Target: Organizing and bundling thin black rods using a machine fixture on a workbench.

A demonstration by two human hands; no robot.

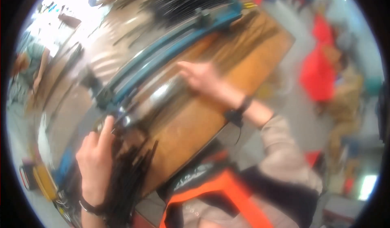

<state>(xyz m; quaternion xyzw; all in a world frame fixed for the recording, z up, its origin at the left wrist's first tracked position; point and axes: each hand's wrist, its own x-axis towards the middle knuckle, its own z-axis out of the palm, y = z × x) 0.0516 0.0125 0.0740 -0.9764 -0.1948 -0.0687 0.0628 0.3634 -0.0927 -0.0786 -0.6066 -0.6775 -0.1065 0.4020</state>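
Along the brown tabletop (pixel 183 140), a blue double rail (pixel 162 56) is running diagonally, and a shiny metal fitting (pixel 125 117) is sitting by its lower-left end. The left hand (pixel 96 153) is pointing its index finger at that fitting, the other fingers curling; blur is hiding whether it is touching or gripping anything. The right hand (pixel 201 77) is hovering near a glossy pale strip (pixel 162 90) beside the rail, its fingers bending; whether its grip is closing on something, I cannot tell. The hands seem to be working along the strip and fitting, probably positioning them; the next move is likely calling for a steady left fingertip and careful right-hand guidance. Dark thin strips (pixel 134 163) are lying near the left wrist.
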